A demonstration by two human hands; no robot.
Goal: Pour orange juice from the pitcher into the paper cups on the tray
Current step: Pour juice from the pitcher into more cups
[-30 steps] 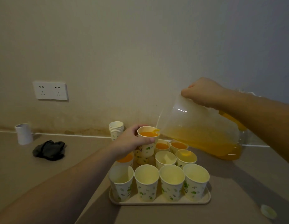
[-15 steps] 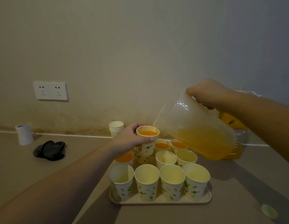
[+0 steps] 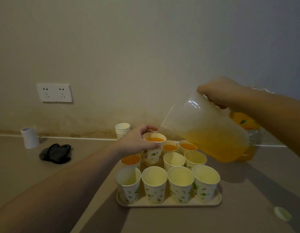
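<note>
My left hand (image 3: 137,142) grips a juice-filled paper cup (image 3: 153,153) by its rim, low over the back left of the tray (image 3: 169,203). My right hand (image 3: 218,94) holds the clear pitcher (image 3: 204,126) by its handle, tilted left above the tray's back right, its spout just right of the held cup; no stream of juice shows. Orange juice sits in the pitcher's lower part. Three other cups on the tray hold juice (image 3: 170,147); several cups in the front rows, such as one at the front (image 3: 154,184), look empty.
A stack of spare cups (image 3: 122,132) stands by the wall behind the tray. A juice bottle (image 3: 248,132) is behind the pitcher at right. Black cloth (image 3: 56,153) and a white cup (image 3: 29,137) lie at left. A small lid (image 3: 282,213) rests at front right.
The pitcher has tipped back upright and pouring has stopped. My left hand has lowered the filled cup toward the tray.
</note>
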